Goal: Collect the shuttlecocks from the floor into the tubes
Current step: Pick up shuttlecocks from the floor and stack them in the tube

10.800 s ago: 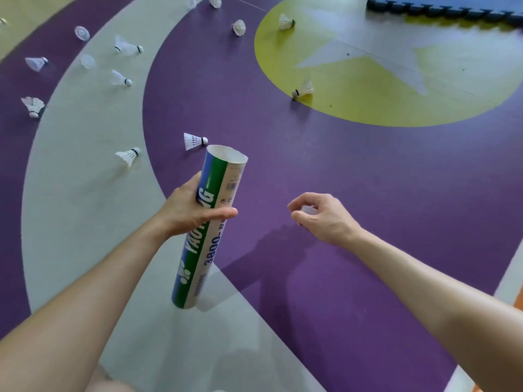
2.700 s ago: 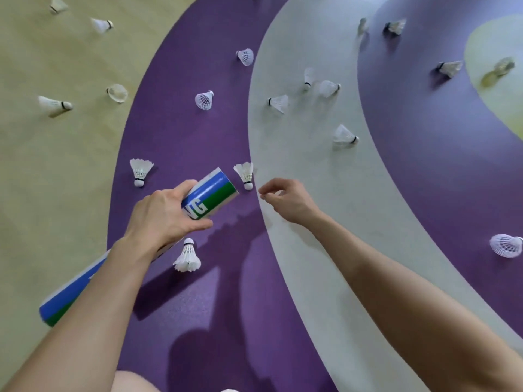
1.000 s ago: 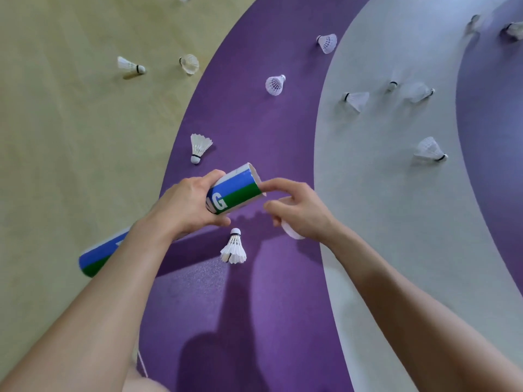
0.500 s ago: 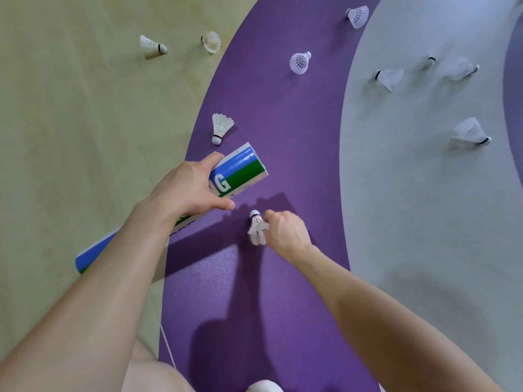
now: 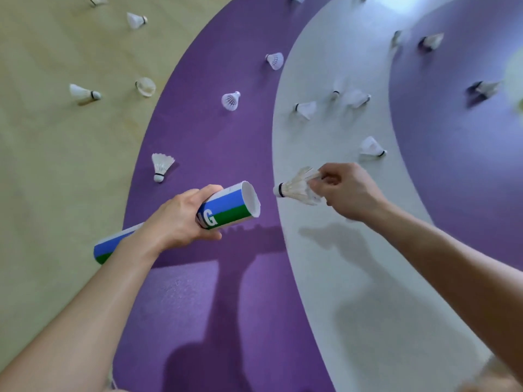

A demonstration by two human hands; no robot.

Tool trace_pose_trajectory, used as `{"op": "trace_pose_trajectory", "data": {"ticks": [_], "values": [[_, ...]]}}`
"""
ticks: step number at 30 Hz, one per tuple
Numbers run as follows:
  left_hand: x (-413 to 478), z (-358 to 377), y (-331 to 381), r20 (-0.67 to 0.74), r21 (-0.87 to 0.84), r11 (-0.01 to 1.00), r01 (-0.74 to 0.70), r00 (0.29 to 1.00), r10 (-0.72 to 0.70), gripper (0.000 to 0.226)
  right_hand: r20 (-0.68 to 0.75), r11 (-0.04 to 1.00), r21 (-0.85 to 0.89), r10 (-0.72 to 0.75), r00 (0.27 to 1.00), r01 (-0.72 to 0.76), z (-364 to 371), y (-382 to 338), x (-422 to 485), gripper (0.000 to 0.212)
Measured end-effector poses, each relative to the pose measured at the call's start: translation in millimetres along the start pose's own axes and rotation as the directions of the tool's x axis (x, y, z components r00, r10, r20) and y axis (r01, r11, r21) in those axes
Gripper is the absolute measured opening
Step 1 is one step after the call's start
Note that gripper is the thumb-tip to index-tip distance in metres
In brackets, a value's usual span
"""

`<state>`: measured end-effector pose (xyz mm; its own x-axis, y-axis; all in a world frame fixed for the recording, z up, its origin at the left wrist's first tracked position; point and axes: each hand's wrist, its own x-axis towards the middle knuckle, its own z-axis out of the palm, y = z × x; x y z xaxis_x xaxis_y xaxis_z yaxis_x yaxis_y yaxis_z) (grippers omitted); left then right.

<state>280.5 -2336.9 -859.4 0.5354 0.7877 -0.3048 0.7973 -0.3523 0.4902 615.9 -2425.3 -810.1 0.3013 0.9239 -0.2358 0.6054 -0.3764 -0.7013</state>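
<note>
My left hand (image 5: 181, 222) grips a blue, green and white tube (image 5: 229, 207) near its open end, which points right. My right hand (image 5: 345, 190) pinches a white shuttlecock (image 5: 297, 188) by its feathers, cork end aimed left at the tube's mouth, a short gap away. Several other shuttlecocks lie scattered on the floor: one on the purple band (image 5: 161, 166) above my left hand, another further up (image 5: 230, 100), one on the grey band (image 5: 370, 147) above my right hand.
The floor has curved bands of beige (image 5: 56, 165), purple (image 5: 203, 292) and grey (image 5: 368, 278). More shuttlecocks lie on the beige area (image 5: 83, 91) and on the far purple zone (image 5: 484, 87). Shadows of my arms fall on the floor below.
My right hand has lifted the shuttlecock off the purple floor and turned it, cork toward the tube's mouth. The view has shifted slightly.
</note>
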Motion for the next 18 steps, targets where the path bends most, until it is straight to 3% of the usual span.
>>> {"op": "trace_pose_trajectory", "data": {"ticks": [2, 4, 8, 14, 18], "values": [[3.0, 5.6, 6.4, 0.000, -0.016, 0.999, -0.034, 0.999, 0.034, 0.087, 0.027, 0.997, 0.070, -0.027, 0.999, 0.025, -2.0, -11.5, -3.1, 0.032], [3.8, 8.5, 8.0, -0.012, -0.019, 0.999, -0.044, 0.999, 0.043, 0.089, 0.068, 0.993, 0.112, -0.056, 0.996, 0.048, 5.7, -22.7, -0.7, 0.018], [1.2, 12.5, 12.8, -0.030, 0.017, 0.998, -0.064, 0.997, 0.064, 0.092, 0.110, 0.989, 0.026, -0.147, 0.983, 0.145, 29.4, -30.0, -5.4, 0.004], [0.4, 12.0, 20.7, -0.077, -0.026, 0.996, -0.090, 0.993, 0.088, 0.091, -0.087, 0.974, -0.082, -0.220, 0.972, 0.213, 42.7, -24.8, -18.7, 0.036], [5.4, 10.4, 27.7, -0.101, -0.001, 0.998, -0.068, 0.993, 0.067, 0.091, -0.089, 0.962, -0.072, -0.270, 0.959, 0.265, 31.7, -26.3, -25.4, 0.013]]}}
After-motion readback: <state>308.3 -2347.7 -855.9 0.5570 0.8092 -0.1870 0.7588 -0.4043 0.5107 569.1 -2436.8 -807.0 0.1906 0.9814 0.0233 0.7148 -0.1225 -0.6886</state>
